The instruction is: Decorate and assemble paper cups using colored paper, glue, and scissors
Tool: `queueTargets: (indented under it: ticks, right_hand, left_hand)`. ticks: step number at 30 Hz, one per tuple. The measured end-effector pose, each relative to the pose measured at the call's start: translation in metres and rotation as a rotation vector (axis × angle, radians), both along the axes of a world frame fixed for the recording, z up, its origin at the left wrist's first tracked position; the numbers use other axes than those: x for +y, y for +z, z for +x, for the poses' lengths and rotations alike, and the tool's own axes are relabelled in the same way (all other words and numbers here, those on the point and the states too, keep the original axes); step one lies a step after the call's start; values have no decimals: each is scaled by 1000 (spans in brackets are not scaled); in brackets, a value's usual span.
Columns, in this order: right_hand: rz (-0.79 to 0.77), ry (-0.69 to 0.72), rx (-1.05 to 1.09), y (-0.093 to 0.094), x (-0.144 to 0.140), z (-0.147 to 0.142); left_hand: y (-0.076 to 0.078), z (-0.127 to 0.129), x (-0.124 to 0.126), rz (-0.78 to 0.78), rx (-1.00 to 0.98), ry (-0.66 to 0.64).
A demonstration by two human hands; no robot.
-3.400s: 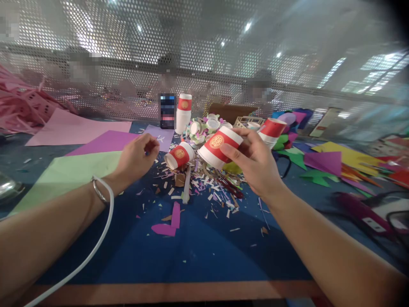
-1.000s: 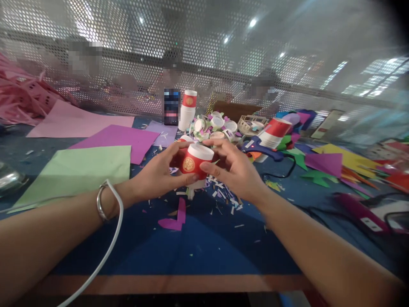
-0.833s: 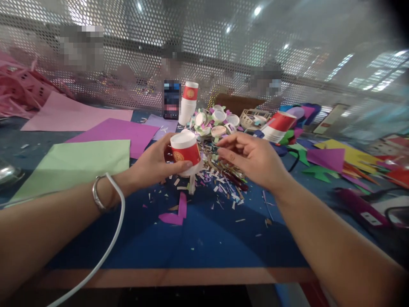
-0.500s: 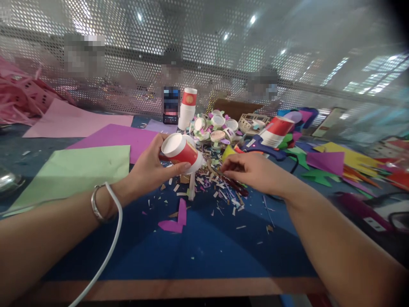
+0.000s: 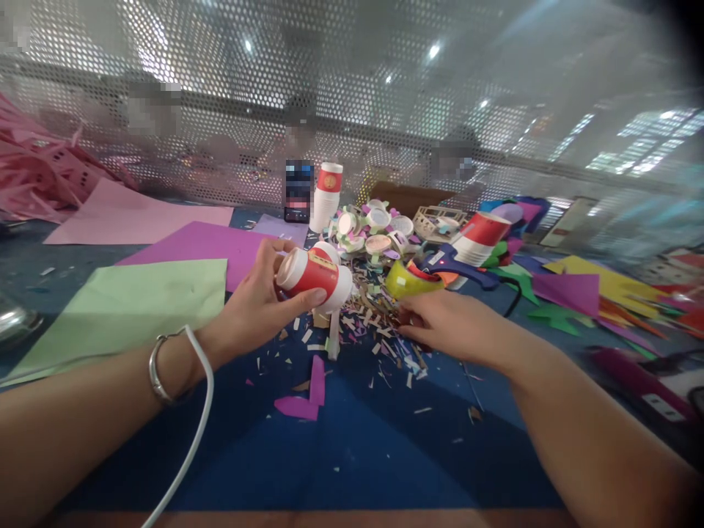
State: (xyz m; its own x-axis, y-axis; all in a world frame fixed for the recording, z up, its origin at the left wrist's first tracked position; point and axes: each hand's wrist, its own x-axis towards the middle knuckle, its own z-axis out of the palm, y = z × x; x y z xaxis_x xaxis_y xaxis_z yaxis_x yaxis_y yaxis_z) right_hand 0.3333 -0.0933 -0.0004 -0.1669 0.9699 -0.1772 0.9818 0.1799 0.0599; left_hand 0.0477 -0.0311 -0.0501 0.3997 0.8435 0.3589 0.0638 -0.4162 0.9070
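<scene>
Scraps crowd right hand; left hand lifts cup clear.

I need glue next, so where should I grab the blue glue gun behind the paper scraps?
Probably by the blue glue gun's handle, reaching in from the near right. It lies on the table, nozzle end toward the yellow tape roll, cord trailing right. The right hand is closest; the left hand holds a paper cup.
</scene>
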Motion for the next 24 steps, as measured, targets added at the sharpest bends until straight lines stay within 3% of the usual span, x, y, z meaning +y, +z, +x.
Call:
queueTargets:
  ticks: [15, 19, 24]
  right_hand:
    - [58, -6, -68, 1, 2, 12]
    - [122, -31, 78, 10, 3, 11]
    - [70, -18, 261, 12, 3, 7]
  left_hand:
    - [0, -4, -3, -48, -74, -58]
    - [1, -3, -6, -68, -96, -61]
    - [1, -1, -9, -111, -74, -78]
